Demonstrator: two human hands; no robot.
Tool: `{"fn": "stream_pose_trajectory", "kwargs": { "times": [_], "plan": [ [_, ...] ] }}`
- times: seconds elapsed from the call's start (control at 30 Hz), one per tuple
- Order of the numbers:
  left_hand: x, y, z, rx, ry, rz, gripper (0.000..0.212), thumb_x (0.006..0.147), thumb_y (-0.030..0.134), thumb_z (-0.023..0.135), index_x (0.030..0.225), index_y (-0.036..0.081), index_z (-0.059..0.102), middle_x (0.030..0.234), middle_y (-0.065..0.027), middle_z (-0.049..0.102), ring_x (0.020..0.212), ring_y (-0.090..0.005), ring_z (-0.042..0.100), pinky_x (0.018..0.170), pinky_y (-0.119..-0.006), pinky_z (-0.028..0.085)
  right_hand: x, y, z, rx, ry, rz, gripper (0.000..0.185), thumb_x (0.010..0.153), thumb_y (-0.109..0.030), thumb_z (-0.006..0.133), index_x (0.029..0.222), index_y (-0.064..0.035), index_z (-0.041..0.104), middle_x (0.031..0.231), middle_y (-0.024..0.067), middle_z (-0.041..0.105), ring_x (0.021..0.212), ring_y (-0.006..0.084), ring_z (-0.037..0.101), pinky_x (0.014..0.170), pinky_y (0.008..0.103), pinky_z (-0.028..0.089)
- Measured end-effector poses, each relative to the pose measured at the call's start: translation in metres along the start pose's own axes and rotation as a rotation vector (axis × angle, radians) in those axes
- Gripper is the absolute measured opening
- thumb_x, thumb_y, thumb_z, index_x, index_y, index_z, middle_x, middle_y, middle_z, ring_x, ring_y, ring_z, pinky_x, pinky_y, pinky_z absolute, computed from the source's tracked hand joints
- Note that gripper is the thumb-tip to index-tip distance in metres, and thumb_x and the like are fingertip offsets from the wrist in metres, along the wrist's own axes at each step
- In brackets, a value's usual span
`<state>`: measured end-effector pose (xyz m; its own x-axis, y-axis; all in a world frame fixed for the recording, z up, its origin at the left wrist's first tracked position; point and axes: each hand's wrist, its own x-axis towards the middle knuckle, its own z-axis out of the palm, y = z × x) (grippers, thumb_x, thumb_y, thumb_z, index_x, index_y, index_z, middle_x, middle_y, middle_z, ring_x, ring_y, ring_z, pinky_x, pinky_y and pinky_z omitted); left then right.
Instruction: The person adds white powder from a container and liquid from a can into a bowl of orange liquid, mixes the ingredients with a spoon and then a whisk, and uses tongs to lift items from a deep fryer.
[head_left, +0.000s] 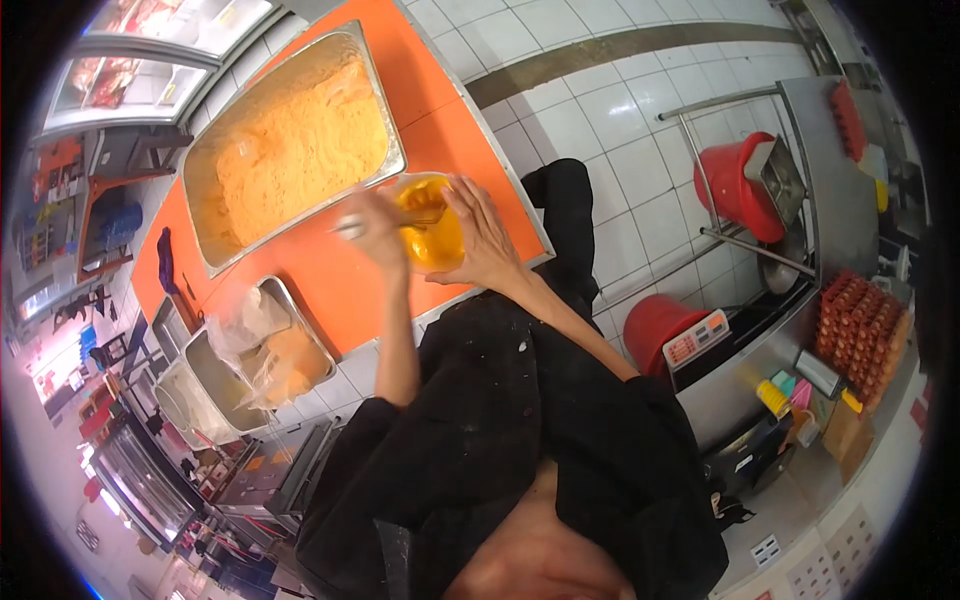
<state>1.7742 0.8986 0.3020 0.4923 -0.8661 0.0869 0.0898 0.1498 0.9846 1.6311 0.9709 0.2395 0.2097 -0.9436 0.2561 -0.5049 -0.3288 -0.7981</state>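
Note:
My left hand (375, 229), blurred, is closed around the handle of a metal utensil (424, 217), which looks like a whisk. Its far end dips into a bowl (411, 178) of glossy yellow liquid (433, 251), perhaps beaten egg. Spread fingers of my right hand (484, 238) grip the bowl's right side. The bowl is at the front edge of an orange tabletop (352, 300). Just beyond it lies a large rectangular metal pan (396, 154) holding a pale orange, batter-like mixture (307, 150).
Left on the table sit a metal tray (210, 375) with plastic bags (255, 322) and a purple cloth (166, 259). At right are a steel counter (720, 405), a digital scale (697, 339), stacked egg trays (859, 337) and red tubs (731, 187). A glass display case (135, 82) stands far left.

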Motion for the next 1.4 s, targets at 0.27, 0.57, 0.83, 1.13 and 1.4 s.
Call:
{"fn": "stream_pose_trajectory", "kwargs": {
  "times": [0.27, 0.57, 0.83, 1.13, 1.4],
  "plan": [
    [0.013, 0.063, 0.003, -0.193, -0.179, -0.080, 0.037, 0.102, 0.013, 0.051, 0.066, 0.009, 0.046, 0.051, 0.0029, 0.040, 0.041, -0.0049, 0.036, 0.040, -0.024, 0.025, -0.002, 0.003, 0.001, -0.020, 0.032, 0.022, 0.133, 0.054, -0.046, 0.094, 0.157, -0.0073, 0.020, 0.164, 0.0183, 0.019, 0.152, 0.0393, 0.017, 0.123, 0.0580, 0.018],
    [0.018, 0.055, 0.018, -0.050, -0.153, -0.120, 0.039, 0.103, 0.017, 0.051, 0.065, 0.012, 0.042, 0.052, 0.0039, 0.038, 0.044, -0.0052, 0.031, 0.041, -0.027, 0.028, 0.000, 0.005, 0.006, -0.047, 0.084, 0.001, 0.130, 0.055, -0.049, 0.094, 0.156, -0.0073, 0.024, 0.161, 0.0206, 0.024, 0.151, 0.0406, 0.020, 0.122, 0.0598, 0.019],
    [-0.005, 0.003, 0.015, 0.041, -0.070, -0.226, 0.043, 0.104, 0.021, 0.054, 0.064, 0.015, 0.039, 0.050, 0.0046, 0.036, 0.043, -0.0061, 0.030, 0.040, -0.027, 0.028, -0.007, -0.002, 0.018, -0.062, 0.120, 0.002, 0.127, 0.057, -0.052, 0.092, 0.157, -0.0093, 0.025, 0.162, 0.0213, 0.022, 0.151, 0.0413, 0.019, 0.120, 0.0624, 0.018],
    [-0.002, -0.017, 0.012, 0.137, 0.109, -0.163, 0.041, 0.103, 0.017, 0.053, 0.064, 0.012, 0.041, 0.051, 0.0024, 0.043, 0.043, -0.0056, 0.038, 0.041, -0.025, 0.030, -0.008, -0.006, 0.031, -0.070, 0.189, -0.014, 0.126, 0.059, -0.053, 0.091, 0.157, -0.0107, 0.025, 0.164, 0.0220, 0.018, 0.151, 0.0433, 0.016, 0.120, 0.0657, 0.015],
    [0.001, 0.018, 0.007, -0.012, 0.128, 0.094, 0.040, 0.103, 0.015, 0.055, 0.065, 0.013, 0.042, 0.053, 0.0023, 0.043, 0.042, -0.0079, 0.037, 0.040, -0.026, 0.031, -0.010, -0.007, 0.032, -0.079, 0.201, 0.009, 0.123, 0.060, -0.053, 0.091, 0.157, -0.0125, 0.026, 0.164, 0.0208, 0.018, 0.151, 0.0444, 0.016, 0.119, 0.0670, 0.016]
  ]
}}
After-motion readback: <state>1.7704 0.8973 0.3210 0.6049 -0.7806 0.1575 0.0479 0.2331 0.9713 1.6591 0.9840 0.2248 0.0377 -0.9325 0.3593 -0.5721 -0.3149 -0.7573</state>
